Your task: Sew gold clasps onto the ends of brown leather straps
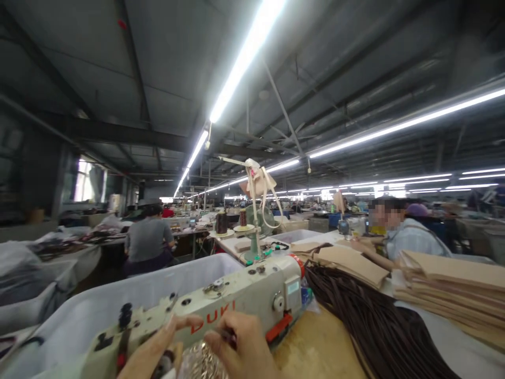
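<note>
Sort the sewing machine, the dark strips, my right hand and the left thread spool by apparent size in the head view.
1. Sewing machine
2. Dark strips
3. Right hand, enlarged by nearness
4. Left thread spool

The single view looks forward, nearly level, from the person's head, with the left hand, right hand and sewing machine close along its lower edge and a tube light overhead.

The sewing machine blocks the way in front of the right hand. To its right, there is room over the tan patch, until the dark strips (a big heap).
</note>
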The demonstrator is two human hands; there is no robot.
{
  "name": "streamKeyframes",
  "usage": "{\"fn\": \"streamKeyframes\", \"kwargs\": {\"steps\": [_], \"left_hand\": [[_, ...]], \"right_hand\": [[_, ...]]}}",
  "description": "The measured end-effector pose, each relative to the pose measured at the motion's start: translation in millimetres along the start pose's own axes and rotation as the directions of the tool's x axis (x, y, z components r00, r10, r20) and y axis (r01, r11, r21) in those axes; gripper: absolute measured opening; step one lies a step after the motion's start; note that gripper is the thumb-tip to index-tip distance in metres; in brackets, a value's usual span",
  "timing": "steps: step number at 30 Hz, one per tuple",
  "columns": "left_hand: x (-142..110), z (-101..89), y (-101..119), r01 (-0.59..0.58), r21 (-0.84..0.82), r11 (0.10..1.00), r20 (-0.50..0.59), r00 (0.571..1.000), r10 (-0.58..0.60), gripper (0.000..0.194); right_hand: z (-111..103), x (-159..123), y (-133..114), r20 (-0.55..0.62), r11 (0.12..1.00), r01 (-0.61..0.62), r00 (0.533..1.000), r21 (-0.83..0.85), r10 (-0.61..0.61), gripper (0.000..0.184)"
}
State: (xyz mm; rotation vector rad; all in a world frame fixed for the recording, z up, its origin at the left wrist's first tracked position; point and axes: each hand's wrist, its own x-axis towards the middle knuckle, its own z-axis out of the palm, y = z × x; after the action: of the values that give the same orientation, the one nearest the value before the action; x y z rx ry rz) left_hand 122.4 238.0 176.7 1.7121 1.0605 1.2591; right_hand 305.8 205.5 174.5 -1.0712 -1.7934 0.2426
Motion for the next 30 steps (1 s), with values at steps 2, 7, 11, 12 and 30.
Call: {"fn": "streamKeyframes", "kwargs": {"steps": [2,7,11,12,30], "left_hand": [[-34,9.2,-12,0.255,-0.258,0.932,0.145,0.964,-0.224,0.080],[-99,22.1,-13,0.335,-0.676,0.657,0.169,0.937,-0.304,0.077],[-124,22.1,-16,0.341,-0.685,0.644,0.107,0.921,-0.375,0.082],[-127,21.6,-19,0.346,-0.667,0.660,0.095,0.918,-0.386,0.085],[-175,16.2,-57,0.068,-0.485,0.872,0.015,0.997,-0.069,0.032]], "right_hand": [[5,-19,-13,0.022,0.995,-0.002,1.000,0.101,0.000,0.024],[21,-56,-26,0.213,0.964,-0.119,0.975,0.239,0.067,0.017],[38,-74,-23,0.333,0.955,-0.141,0.942,0.261,0.048,0.013],[42,-76,-24,0.351,0.954,-0.139,0.936,0.264,0.039,0.017],[73,-101,-36,0.344,0.813,-0.318,0.926,0.488,0.156,0.032]]}}
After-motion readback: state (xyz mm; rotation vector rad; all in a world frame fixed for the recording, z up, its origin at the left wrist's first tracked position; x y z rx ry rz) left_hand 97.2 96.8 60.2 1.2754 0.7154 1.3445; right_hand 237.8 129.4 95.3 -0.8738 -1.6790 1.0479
